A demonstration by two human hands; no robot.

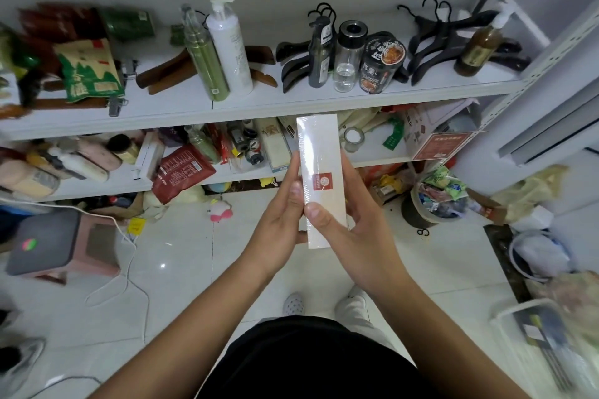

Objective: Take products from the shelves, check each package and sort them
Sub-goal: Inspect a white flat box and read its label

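White box [319,152]: long, flat, film-wrapped, with a small red square label [322,181] on the near face. Held upright in the air in front of the lower shelf [376,156], top end overlapping that shelf's front edge, bottom end down over the floor tiles below it.

Left hand [282,207]: fingers curled along the box's left long edge, thumb tip on the front beside the label. Right hand [353,233]: thumb pressed flat on the front face under the label, fingers wrapped behind the right edge. Both gripping, neither free.

Step, by judgement: package check. Sorting not yet begun.

Risks from here:
- Gripped by the lower half only, upper half unsupported. Glossy film, probably slick: liable to slide out during a turn to the back and drop to the tiles below the shelf.
- Part of the face covered by the right thumb: any flaw or print beneath easily missed.
- Red pouch [183,172] overhanging the shelf's front edge, left of the box: likely knocked down by a careless reach back in.
- No sort destination evident. Round bin [434,207] below the shelf's right end, close enough for a wrong drop.
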